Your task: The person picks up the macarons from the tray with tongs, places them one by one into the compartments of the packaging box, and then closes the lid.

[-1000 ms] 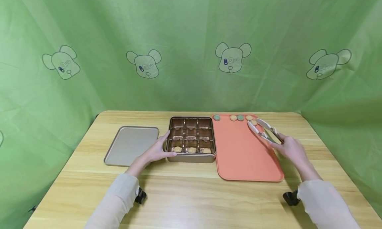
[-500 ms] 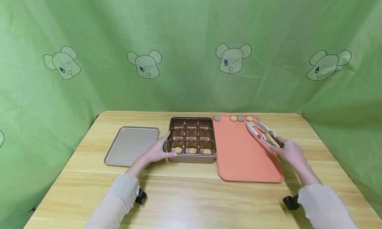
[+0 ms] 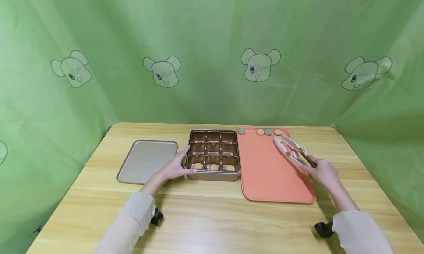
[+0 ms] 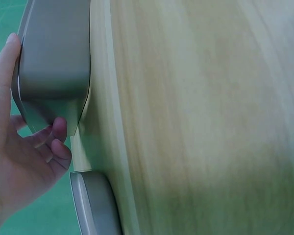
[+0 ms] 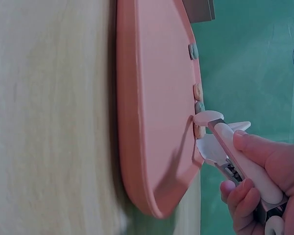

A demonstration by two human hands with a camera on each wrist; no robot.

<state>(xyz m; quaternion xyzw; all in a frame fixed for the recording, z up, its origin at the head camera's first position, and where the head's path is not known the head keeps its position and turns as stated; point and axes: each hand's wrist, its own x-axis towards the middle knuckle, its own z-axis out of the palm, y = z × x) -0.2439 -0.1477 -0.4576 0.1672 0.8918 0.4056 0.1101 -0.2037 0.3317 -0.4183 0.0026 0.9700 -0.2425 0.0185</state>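
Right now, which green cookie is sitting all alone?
The green cookie at the far left corner of the tray, nearest the box. The other green cookie sits between two tan cookies.

The pale wood-grain counter point(image 3: 212, 217) carries a shallow grey-brown lid point(image 3: 149, 161) at left, a compartmented brown tin point(image 3: 213, 176) mid-scene, and a coral tray point(image 3: 271, 173) just right.

Tongs point(image 5: 247, 165) I'm using: white tips, white handle strip, grey metal between. Tray point(image 3: 271, 176): plain coral. Cookies on it: two dull green point(image 3: 242, 131), the others peach-tan point(image 3: 260, 132). My box point(image 3: 213, 176): bronze-brown; liner point(image 3: 212, 148) darker, glossy brown, its cookies golden point(image 3: 214, 167). Lid point(image 3: 147, 161): plain grey-beige. Table point(image 3: 212, 221): pale yellow wood, streaked grain. Backdrop point(image 3: 212, 22): green, dark-outlined bear heads point(image 3: 258, 71). My sleeves point(image 3: 126, 224): off-white.
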